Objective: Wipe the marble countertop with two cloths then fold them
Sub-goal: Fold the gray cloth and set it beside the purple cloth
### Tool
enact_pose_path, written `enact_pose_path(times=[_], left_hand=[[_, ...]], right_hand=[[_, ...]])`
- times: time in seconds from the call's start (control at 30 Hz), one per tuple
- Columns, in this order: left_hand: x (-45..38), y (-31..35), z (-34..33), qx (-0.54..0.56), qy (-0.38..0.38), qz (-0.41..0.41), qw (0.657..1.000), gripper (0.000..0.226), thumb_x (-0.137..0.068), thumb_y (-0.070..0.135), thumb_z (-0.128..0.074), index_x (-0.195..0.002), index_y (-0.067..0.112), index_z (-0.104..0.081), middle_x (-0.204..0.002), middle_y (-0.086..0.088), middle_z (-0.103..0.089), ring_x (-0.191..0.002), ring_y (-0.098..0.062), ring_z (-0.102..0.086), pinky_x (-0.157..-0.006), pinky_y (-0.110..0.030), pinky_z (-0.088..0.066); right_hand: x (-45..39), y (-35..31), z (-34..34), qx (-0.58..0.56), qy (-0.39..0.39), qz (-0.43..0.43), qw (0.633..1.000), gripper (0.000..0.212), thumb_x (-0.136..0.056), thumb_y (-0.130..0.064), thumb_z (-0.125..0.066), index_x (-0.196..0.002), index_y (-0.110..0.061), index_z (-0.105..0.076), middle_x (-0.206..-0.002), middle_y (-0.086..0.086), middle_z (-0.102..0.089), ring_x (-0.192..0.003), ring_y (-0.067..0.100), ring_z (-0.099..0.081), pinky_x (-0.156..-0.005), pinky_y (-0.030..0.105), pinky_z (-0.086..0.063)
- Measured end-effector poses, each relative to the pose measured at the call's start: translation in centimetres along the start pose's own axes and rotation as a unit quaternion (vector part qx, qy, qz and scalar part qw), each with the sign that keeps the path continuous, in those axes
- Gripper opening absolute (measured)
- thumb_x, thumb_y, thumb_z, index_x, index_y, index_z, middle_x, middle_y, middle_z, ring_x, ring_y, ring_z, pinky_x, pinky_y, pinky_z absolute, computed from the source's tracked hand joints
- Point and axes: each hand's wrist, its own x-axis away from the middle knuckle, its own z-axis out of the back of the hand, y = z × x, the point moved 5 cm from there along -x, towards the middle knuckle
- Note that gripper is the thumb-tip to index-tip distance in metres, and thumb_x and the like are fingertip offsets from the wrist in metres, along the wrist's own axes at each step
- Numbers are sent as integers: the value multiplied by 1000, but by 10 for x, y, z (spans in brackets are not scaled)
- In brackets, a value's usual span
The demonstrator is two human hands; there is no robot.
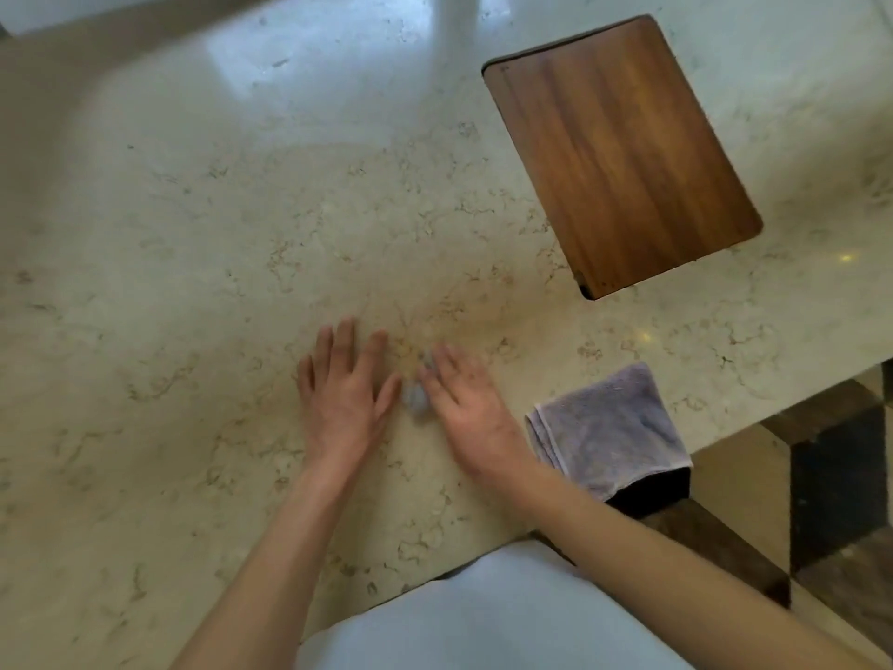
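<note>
Marble surface (193,234) looks wiped; one folded cloth (611,427) overhangs its right edge. Our left hand (345,394) and right hand (466,403), fingers spread flat, press a small grey cloth (414,398), probably still being folded.

Mostly hidden between left hand (344,396) and right hand (468,408): small grey-blue cloth (415,396), blurred, shape indeterminate. Right hand blurred; fingertip contact unclear. Folded lavender cloth (611,427) overhanging countertop (193,282) edge, underside unseen. Forearms cut off at bottom edge.
</note>
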Motion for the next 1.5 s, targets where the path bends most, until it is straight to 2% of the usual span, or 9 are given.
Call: enact_pose_path(times=[0.13, 0.27, 0.47, 0.7, 0.83, 0.9, 1.0, 1.23, 1.5], left_hand=[[0, -7, 0, -2, -16, 2, 1000, 60, -94, 55, -41, -147, 28, -48, -161, -11, -36, -150, -35, -27, -113, -57, -27], [0, 0, 8, 57, -11, 33, 998, 57, -92, 35, -65, -145, 21, -51, -161, -15, -35, -150, -36, -27, -117, -55, -26], [56, 4, 14, 257, 28, 181, 949, 42, -88, 24, -72, -128, 11, -62, -122, -11, -62, -113, -31, -58, -97, -46, -49], [104, 18, -9, 318, -31, 293, 901, 38, -79, 24, -80, -110, 17, -59, -96, -1, -64, -89, -20, -60, -72, -32, -49], [107, 19, 7, 337, -60, 322, 883, 18, -80, 18, -72, -72, 14, -56, -65, 4, -55, -58, -11, -47, -49, -25, -32], [114, 19, 17, 435, -38, 309, 845, 20, -80, 17, -74, -71, 11, -57, -64, 1, -54, -59, -13, -44, -50, -21, -34], [128, 20, 35, 613, 15, 265, 744, 15, -79, 22, -73, -78, 10, -64, -71, -2, -64, -69, -17, -56, -67, -29, -45], [170, 53, 30, 806, 5, 275, 524, 43, -84, 30, -69, -113, -2, -63, -108, -21, -73, -97, -37, -70, -66, -41, -60], [232, 124, -19, 842, -30, 304, 444, 46, -90, 17, -63, -133, -1, -56, -125, -24, -69, -117, -41, -65, -94, -53, -56]], right_hand=[[36, -34, -19, 5, -77, 107, 991, 52, -93, -2, -38, -142, -3, -55, -152, 19, -49, -142, 37, -45, -112, 53, -43], [32, -27, -11, -27, -119, 101, 987, 61, -98, -11, -46, -156, -20, -30, -166, 11, -27, -154, 34, -21, -124, 52, -20], [16, -4, 22, -80, -5, -112, 991, 38, -95, -20, -49, -126, -3, -62, -119, 15, -69, -104, 40, -66, -85, 50, -57], [-3, -23, 13, -18, -177, -151, 972, 34, -100, -29, -58, -131, -18, -53, -124, 5, -59, -117, 29, -49, -95, 38, -39], [-3, -22, 20, -153, -187, -214, 947, 6, -98, -21, -56, -97, -15, -57, -104, 7, -57, -102, 25, -50, -80, 35, -40], [7, -21, 33, -274, -147, -245, 918, 21, -95, -17, -58, -77, -16, -47, -85, 2, -51, -81, 19, -48, -64, 31, -36], [26, -23, 50, -471, -106, -275, 832, 18, -97, -19, -62, -85, -6, -55, -78, 4, -56, -68, 12, -53, -59, 27, -44], [72, -36, 76, -618, -40, -280, 734, 19, -97, -20, -68, -99, -2, -62, -85, 11, -68, -76, 24, -66, -57, 35, -51], [162, -2, 112, -565, 13, -336, 754, 11, -98, -16, -65, -106, -9, -68, -100, 11, -76, -93, 25, -75, -79, 43, -63]])
